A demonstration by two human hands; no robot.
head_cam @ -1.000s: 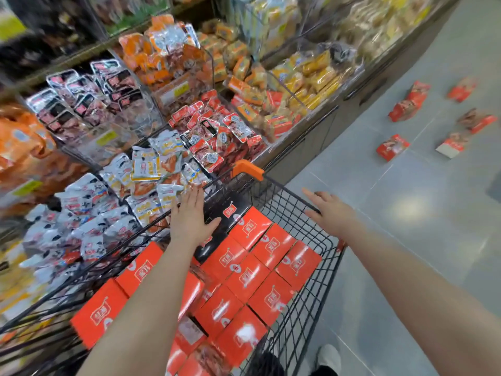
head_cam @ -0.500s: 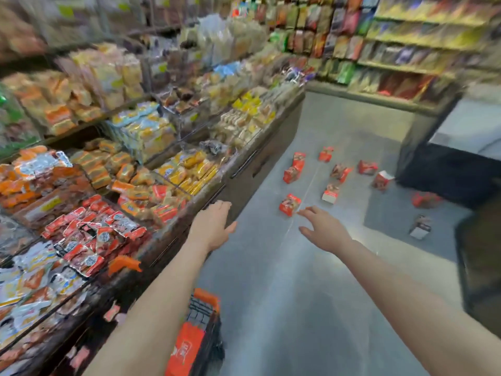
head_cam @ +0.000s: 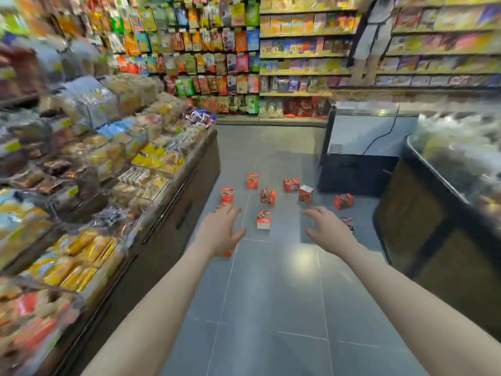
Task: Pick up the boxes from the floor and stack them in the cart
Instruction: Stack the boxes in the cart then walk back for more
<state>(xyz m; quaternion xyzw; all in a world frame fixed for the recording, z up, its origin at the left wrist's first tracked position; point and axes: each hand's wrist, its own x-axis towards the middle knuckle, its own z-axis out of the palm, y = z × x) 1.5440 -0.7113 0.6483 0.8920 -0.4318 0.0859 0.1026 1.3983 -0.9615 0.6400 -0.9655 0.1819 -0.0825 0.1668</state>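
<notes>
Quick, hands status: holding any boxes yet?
Left hand: open, fingers spread, holding nothing.
Right hand: open, fingers spread, holding nothing.
Boxes lie on the floor ahead.

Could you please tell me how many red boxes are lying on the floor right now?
9 at least: far box, three right, middle, left, nearest; two half hidden behind left hand and right hand. More may be hidden.

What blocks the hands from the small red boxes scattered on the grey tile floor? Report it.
Nothing visible. Bare grey tile floor lies between both open hands, left hand and right hand, and the small red boxes. The snack display counter stands off to the left.
</notes>
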